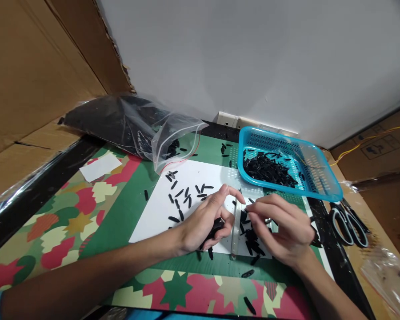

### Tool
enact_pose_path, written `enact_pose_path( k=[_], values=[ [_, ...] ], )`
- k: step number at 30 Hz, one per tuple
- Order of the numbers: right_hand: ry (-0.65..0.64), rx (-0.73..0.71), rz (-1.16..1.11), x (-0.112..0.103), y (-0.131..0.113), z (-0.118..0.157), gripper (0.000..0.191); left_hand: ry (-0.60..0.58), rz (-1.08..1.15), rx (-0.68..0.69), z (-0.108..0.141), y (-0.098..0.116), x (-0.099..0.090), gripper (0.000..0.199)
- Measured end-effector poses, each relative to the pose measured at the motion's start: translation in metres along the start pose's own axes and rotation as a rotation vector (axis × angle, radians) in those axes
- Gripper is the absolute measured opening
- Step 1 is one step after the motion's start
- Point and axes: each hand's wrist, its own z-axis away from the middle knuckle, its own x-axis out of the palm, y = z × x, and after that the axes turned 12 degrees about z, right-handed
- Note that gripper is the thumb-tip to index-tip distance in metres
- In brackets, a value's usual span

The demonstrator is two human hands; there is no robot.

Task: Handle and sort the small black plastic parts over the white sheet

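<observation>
Small black pieces (181, 215) lie scattered over a white sheet (146, 222) in the middle. My left hand (213, 218) curls round several black pieces in its palm, its thumb and index finger reaching toward the right hand. Close beside it, my right hand (283, 222) has its thumb and index finger pinched together; what is between them is too small to make out. A narrow pale strip (236, 231) lies upright in view between the hands, with a pile of black pieces (252, 242) just right of it.
A blue basket (335, 189) with black pieces stands back right. A large clear bag (133, 126) of black material lies back left, its mouth toward the sheet. Scissors (348, 226) rest at the right. A small white paper (101, 167) lies left. Power sockets (228, 119) line the wall.
</observation>
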Motion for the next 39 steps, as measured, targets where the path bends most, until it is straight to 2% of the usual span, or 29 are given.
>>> enact_pose_path(
  k=[2, 4, 12, 21, 31, 39],
  values=[
    [-0.168, -0.007, -0.067, 0.006, -0.005, -0.002, 0.022, 0.002, -0.074, 0.003, 0.002, -0.001, 0.003, 0.065],
    [-0.282, 0.023, -0.13, 0.012, -0.009, -0.002, 0.019, -0.009, -0.134, 0.006, 0.004, -0.001, 0.005, 0.068],
    [-0.469, 0.19, -0.261, 0.017, -0.014, -0.001, 0.017, -0.006, -0.171, 0.01, 0.008, 0.002, 0.01, 0.064],
    [-0.266, 0.306, -0.211, 0.014, -0.014, -0.002, 0.01, 0.11, 0.044, 0.097, -0.005, -0.003, 0.004, 0.039],
    [-0.17, 0.485, -0.274, 0.013, -0.01, -0.001, 0.014, 0.086, 0.034, 0.118, -0.002, 0.002, 0.005, 0.043],
    [-0.12, 0.477, -0.282, 0.015, -0.009, 0.0, 0.01, 0.083, 0.001, 0.124, -0.001, 0.004, 0.006, 0.039]
  ],
)
